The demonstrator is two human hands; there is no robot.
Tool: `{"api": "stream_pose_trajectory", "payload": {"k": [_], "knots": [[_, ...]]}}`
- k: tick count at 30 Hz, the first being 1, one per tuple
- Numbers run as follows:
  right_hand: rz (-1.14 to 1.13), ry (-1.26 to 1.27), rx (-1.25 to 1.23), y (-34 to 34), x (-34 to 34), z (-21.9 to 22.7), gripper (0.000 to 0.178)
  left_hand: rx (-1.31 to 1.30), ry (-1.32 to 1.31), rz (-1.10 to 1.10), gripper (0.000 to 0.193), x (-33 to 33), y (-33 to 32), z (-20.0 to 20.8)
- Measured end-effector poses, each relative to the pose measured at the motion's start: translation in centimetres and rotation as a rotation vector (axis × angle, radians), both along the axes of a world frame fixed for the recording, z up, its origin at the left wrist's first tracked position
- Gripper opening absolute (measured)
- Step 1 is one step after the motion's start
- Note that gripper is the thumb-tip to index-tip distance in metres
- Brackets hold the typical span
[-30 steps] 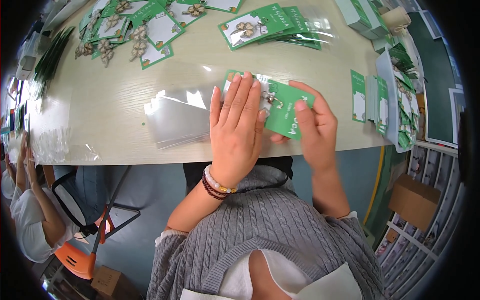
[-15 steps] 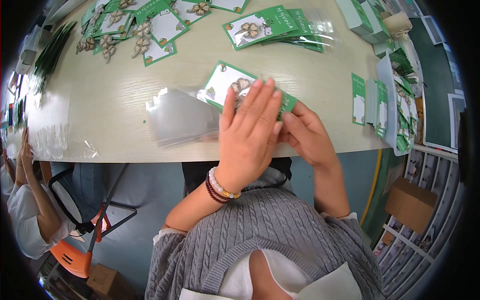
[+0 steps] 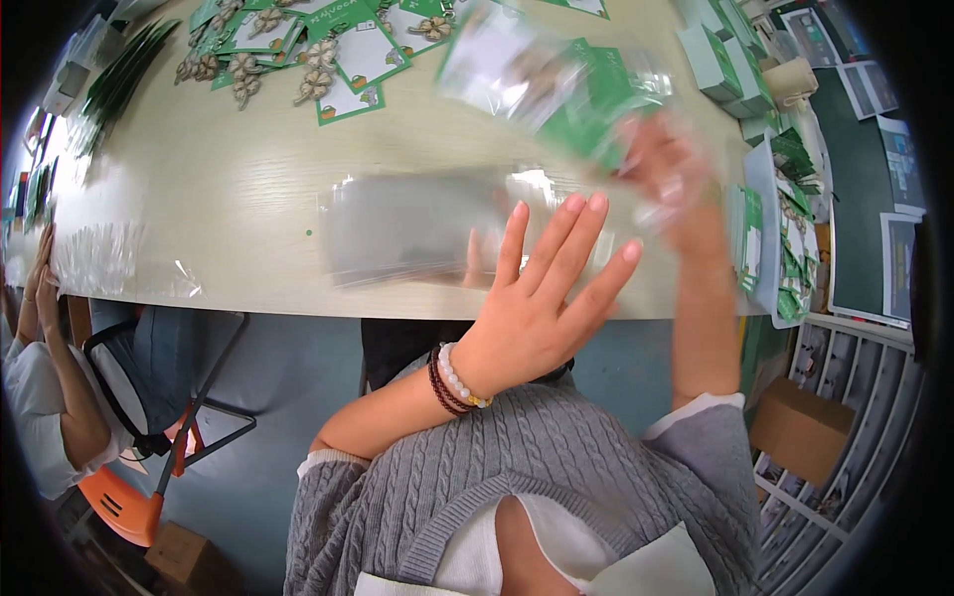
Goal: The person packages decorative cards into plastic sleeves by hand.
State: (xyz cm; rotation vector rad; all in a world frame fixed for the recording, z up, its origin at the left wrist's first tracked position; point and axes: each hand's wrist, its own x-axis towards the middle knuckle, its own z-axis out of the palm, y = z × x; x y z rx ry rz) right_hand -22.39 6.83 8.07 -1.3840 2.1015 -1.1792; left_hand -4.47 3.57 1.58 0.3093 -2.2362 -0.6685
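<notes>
My left hand [image 3: 542, 313] is open with its fingers spread, above the front edge of the table beside a pile of clear plastic sleeves [image 3: 417, 223]. A white-and-green card with a bronze clover keychain [image 3: 522, 70], blurred by motion, is over the stack of similar green cards [image 3: 604, 74] at the back. My right hand [image 3: 666, 164], also smeared, is closed at its lower right end. Whether that card touches the stack I cannot tell.
Several carded clover keychains [image 3: 363, 60] lie piled at the back left. A translucent bin [image 3: 763, 214] of green cards stands at the right, with green-and-white boxes [image 3: 715, 65] behind it. More clear sleeves [image 3: 94, 253] lie at the left, near a seated person [image 3: 55, 397].
My right hand has carried the carded keychain away from my left hand, up and right to the back stack. My left hand has come off the card and spread its fingers.
</notes>
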Motion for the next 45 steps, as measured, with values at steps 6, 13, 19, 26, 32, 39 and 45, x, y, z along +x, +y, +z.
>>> {"api": "stream_pose_trajectory", "payload": {"k": [6, 13, 19, 26, 32, 39, 45], "knots": [[0.057, 0.396, -0.269, -2.1, -5.3, 6.4, 0.021, 0.042, 0.123, -0.042, 0.068, 0.8, 0.0, 0.6], [0.143, -0.239, 0.373, -5.9, -3.1, 4.7, 0.027, 0.052, 0.015, -0.058, 0.075, 1.6, -0.9, 0.6], [0.171, -0.228, 0.645, -10.4, -9.7, 3.5, 0.027, 0.053, -0.101, -0.011, 0.063, 1.9, -1.8, 1.1], [0.152, -0.054, 1.076, -15.8, -17.2, 5.2, 0.021, -0.024, -0.196, 0.045, 0.044, 2.5, -2.9, -0.2], [0.457, 0.356, 0.515, -26.9, -5.7, 2.1, 0.025, -0.02, -0.306, 0.029, 0.047, 3.1, -3.7, -0.6], [0.79, 0.756, 0.532, -33.2, 1.3, -1.7, 0.076, -0.156, -0.361, 0.037, 0.04, 2.8, -4.1, -1.0], [0.892, 0.864, 0.499, -34.0, 0.9, -0.9, 0.063, -0.239, -0.37, -0.01, 0.04, 3.2, -4.2, -1.1]]}}
